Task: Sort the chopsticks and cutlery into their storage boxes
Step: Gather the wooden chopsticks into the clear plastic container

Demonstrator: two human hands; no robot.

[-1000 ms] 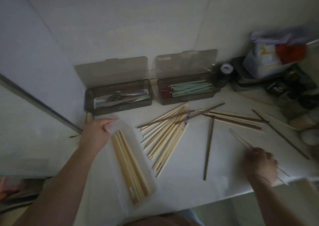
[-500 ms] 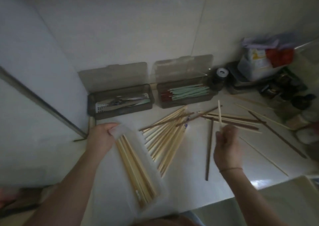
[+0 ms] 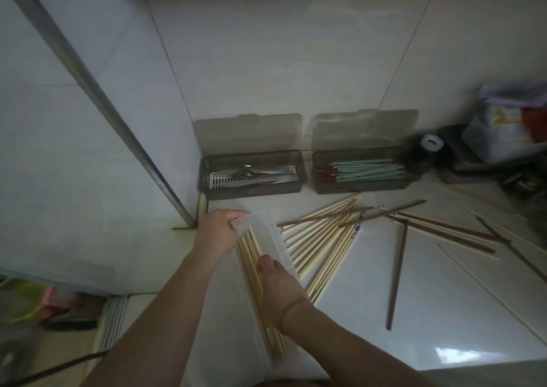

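Note:
A clear plastic box (image 3: 273,232) lies on the white counter with pale bamboo chopsticks (image 3: 251,256) in it. My left hand (image 3: 217,231) grips its far end. My right hand (image 3: 279,286) rests over the box, fingers closed on a pale chopstick laid among those inside. A fan of loose bamboo chopsticks (image 3: 322,238) lies just right of the box. Dark brown chopsticks (image 3: 398,271) and thin pale ones are scattered further right. At the wall stand two open smoky boxes: the left box (image 3: 251,190) holds metal cutlery, the right box (image 3: 364,187) holds green chopsticks.
A dark jar with a white cap (image 3: 426,150) and a cluttered tray with bags (image 3: 500,132) stand at the back right. A metal frame post (image 3: 97,90) runs down the left. The counter's front edge (image 3: 473,369) is at the lower right.
My right hand has carried a pale chopstick from the right side of the counter over to the clear box. My left hand has stayed on the box's far end.

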